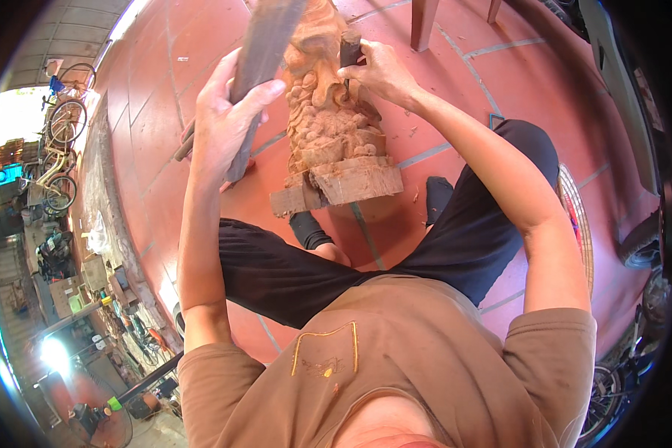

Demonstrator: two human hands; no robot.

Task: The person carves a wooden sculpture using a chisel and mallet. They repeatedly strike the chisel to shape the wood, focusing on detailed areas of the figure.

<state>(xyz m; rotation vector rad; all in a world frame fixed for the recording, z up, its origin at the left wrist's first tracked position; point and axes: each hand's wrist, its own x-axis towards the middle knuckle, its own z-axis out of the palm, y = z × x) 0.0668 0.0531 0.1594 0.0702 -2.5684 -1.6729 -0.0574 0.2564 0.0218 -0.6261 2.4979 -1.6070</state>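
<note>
red tiles [534, 89]; wooden carving [332, 134] (far end cut off)

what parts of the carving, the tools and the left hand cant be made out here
Dark wooden bar, head view: upper end cut off by the top edge.
Wood carving, head view: far end cut off by the top edge.
Dark-handled tool, head view: tip too small to make out against the carving.
Left hand, head view: fingers partly hidden behind the bar.
</note>
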